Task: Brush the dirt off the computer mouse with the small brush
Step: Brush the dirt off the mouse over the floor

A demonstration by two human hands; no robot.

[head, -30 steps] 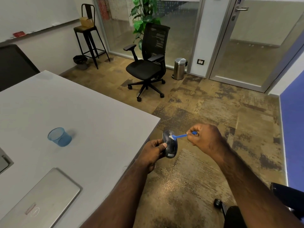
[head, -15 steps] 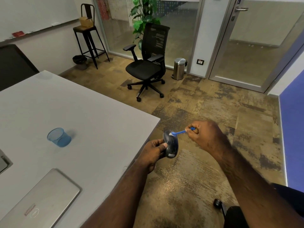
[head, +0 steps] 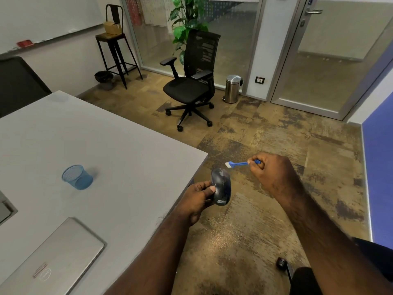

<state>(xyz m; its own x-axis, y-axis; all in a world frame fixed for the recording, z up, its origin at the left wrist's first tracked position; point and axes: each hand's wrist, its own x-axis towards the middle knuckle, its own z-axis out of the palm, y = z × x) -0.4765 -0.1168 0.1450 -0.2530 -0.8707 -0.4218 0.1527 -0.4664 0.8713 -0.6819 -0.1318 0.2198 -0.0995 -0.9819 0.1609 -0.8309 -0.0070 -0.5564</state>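
Note:
My left hand point(head: 196, 198) grips a dark computer mouse point(head: 221, 187) by its left side, just off the table's right edge and above the floor. The mouse's top faces me, with a small white label near its lower end. My right hand point(head: 270, 170) pinches the handle of a small blue brush point(head: 237, 164). Its white bristles point left and hover slightly above and to the right of the mouse's front end, without touching it.
The grey table point(head: 119, 167) carries a blue mesh cup point(head: 77, 177) and a closed silver laptop point(head: 55, 260). On the floor beyond stand a black office chair point(head: 191, 86), a steel bin point(head: 232, 88) and a tall stool point(head: 116, 50).
The brush has lifted up and to the right, off the mouse's front end where its bristles rested. My left hand has kept the mouse nearly still.

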